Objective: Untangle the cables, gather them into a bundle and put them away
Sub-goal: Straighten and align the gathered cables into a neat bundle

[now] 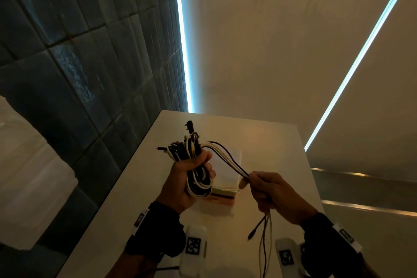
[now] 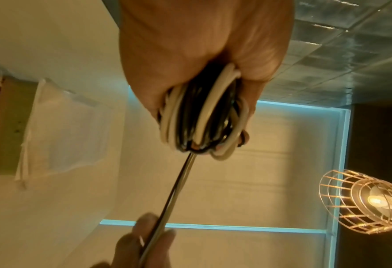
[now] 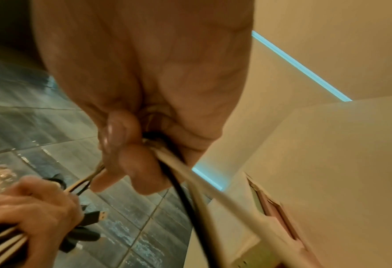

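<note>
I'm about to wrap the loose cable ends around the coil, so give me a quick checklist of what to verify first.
1. Left hand grips the coiled bundle firmly: ok.
2. Right hand holds the loose strands: ok.
3. Strands run straight between the hands, no knot: ok.
4. Free tails below the right hand are untangled: cannot tell.
5. Plugs sticking out of the coil's top are tucked in: not ok.
6. Table has room to set the bundle down: ok.

Two hands, one cable bundle, one pouch.
</note>
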The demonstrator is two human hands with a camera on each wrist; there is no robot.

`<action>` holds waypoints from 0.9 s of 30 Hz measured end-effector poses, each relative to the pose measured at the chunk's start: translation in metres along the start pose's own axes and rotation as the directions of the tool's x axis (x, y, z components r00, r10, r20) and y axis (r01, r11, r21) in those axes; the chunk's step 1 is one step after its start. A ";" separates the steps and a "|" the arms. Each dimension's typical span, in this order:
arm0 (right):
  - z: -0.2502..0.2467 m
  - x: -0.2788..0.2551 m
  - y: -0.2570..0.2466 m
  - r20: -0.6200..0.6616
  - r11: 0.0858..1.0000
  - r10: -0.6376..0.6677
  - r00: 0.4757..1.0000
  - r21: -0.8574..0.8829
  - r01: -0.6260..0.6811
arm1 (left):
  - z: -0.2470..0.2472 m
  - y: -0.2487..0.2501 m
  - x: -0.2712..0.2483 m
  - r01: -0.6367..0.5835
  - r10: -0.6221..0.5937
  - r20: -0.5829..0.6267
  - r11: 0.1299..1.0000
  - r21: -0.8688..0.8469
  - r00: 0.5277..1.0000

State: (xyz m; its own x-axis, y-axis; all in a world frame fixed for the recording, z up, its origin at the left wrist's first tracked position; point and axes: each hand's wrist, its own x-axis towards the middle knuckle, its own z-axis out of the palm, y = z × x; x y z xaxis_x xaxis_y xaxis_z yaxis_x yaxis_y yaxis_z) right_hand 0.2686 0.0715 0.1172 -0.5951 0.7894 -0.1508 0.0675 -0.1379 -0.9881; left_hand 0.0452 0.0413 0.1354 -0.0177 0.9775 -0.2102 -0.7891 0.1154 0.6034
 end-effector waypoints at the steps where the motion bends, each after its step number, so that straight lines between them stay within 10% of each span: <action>1: -0.001 -0.003 0.005 -0.014 1.000 0.002 1.000 0.024 -0.001 | -0.002 0.002 0.001 0.009 -0.009 0.012 1.000 0.014 1.000; 10: 0.037 0.004 -0.019 -0.425 0.957 -0.251 0.870 0.024 0.288 | 0.015 -0.006 0.007 0.029 -0.024 -0.042 0.992 0.119 0.999; 27: 0.091 0.013 -0.016 0.000 0.608 -0.565 0.825 -0.676 0.416 | 0.019 -0.006 0.008 -0.017 0.056 -0.177 0.977 0.214 0.983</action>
State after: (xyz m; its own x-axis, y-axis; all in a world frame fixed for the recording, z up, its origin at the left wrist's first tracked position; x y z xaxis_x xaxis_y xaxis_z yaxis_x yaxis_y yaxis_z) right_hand 0.1873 0.0295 0.1338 -0.5293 0.7294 0.4334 0.3345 0.6488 -0.6835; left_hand 0.0611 0.0521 0.1445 -0.1703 0.9357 -0.3090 -0.6386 0.1340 0.7578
